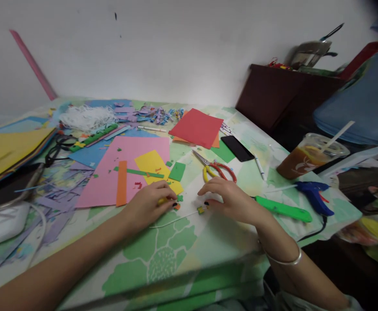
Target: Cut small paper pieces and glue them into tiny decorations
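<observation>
My left hand (153,201) rests at the lower edge of the pink sheet (101,181), fingers curled and tips close together. A small orange piece (177,207) shows at its fingertips; a bit of yellow shows under the fingers, and what they grip is unclear. My right hand (232,199) arches over the table, thumb and fingers apart. Beside its thumb is a small green-and-yellow piece (201,210), at the end of a thin white cord (176,221) running toward my left wrist. Scissors (210,165) with red and yellow handles lie open just beyond my right hand.
Yellow paper (152,164), an orange strip (121,183) and a green piece (177,171) lie about. To the right are a phone (237,148), a green cutter (282,209), a blue glue gun (315,194) and an iced drink (305,157). White shreds (87,117) sit at the back.
</observation>
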{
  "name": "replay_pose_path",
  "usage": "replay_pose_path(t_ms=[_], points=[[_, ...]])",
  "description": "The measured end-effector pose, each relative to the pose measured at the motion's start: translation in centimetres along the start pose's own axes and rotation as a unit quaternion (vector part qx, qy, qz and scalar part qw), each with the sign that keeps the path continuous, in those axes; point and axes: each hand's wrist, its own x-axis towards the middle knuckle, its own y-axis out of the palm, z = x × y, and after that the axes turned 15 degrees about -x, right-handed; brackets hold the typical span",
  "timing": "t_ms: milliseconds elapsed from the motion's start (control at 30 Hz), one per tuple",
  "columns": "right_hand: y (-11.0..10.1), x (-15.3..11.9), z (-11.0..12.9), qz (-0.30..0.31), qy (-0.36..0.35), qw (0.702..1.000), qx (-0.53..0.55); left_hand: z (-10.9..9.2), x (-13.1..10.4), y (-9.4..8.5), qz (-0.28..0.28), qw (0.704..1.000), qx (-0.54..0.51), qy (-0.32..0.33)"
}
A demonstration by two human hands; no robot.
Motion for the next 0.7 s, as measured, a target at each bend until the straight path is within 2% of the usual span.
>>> replay_pose_path(t_ms=[100, 267, 400, 533, 600, 700], points=[[0.4, 1.4, 0.0, -0.003, 0.020, 1.000, -0.002, 0.4, 0.1, 0.3, 0.001, 1.000, -0.001, 0.010], [1.0, 3.9, 0.5, 0.046, -0.018, 0.998, -0.038, 0.9, 0.9, 0.6, -0.071, 0.997, 0.025, 0.001], [1.2, 4.1, 0.5, 0.055, -0.021, 0.998, -0.024, 1.3, 1.3, 0.9, -0.037, 0.999, 0.031, 0.007], [1.5, 3.4, 0.1, 0.023, -0.011, 1.000, 0.014, 1.2, 1.2, 1.0, -0.023, 1.000, 0.011, 0.003], [1.6, 3.1, 0.0, 0.003, -0.005, 0.999, 0.034, 1.1, 1.0, 0.9, -0.046, 0.998, -0.001, 0.035], [1.8, 2.8, 0.2, -0.036, -0.016, 0.997, 0.060, 0.8, 0.5, 0.7, -0.093, 0.981, 0.011, 0.168]])
